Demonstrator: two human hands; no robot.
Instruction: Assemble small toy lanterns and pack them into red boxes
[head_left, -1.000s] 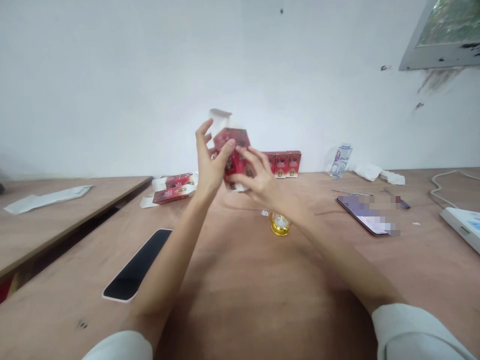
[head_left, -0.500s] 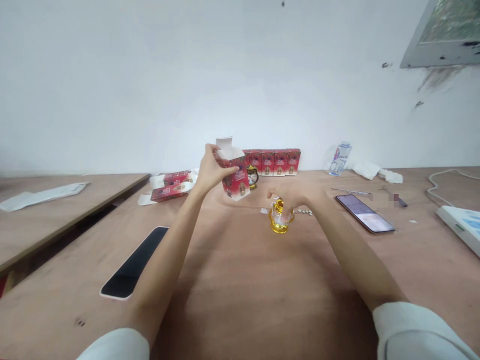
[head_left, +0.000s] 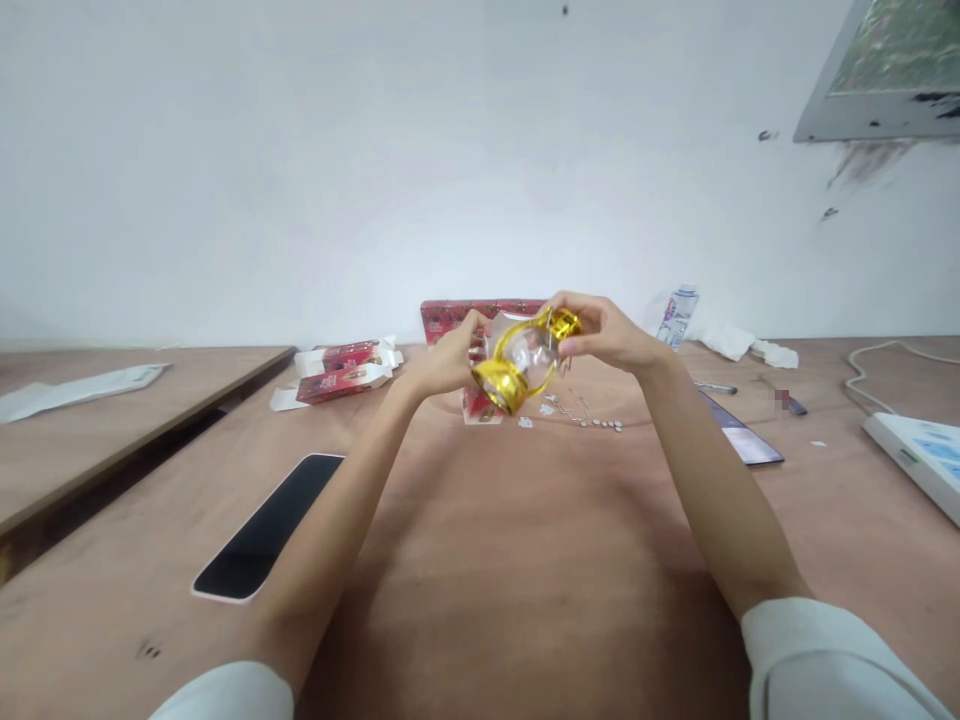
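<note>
My right hand (head_left: 600, 330) grips a small gold lantern (head_left: 525, 358) with a clear body by its top. The lantern is lifted off the table and tilted, its gold base toward the lower left. Behind the lantern, my left hand (head_left: 450, 357) is closed on a red carton (head_left: 480, 408), mostly hidden by the lantern and the fingers. White flaps of the carton show near the lantern. Further back, a row of red boxes (head_left: 442, 318) stands by the wall, partly covered by my hands.
Flattened red cartons (head_left: 341, 380) lie at the left. A dark-screened phone (head_left: 262, 530) rests beside my left forearm, another phone (head_left: 750, 440) beyond my right. Small round pieces (head_left: 606, 425) lie mid-table. A plastic bottle (head_left: 679, 315), white tissues (head_left: 731, 342) and a white device (head_left: 919, 455) are at the right.
My right hand has lifted the gold lantern from the table, tilted it and brought it left, in front of the red carton. My left hand has lowered the carton.
</note>
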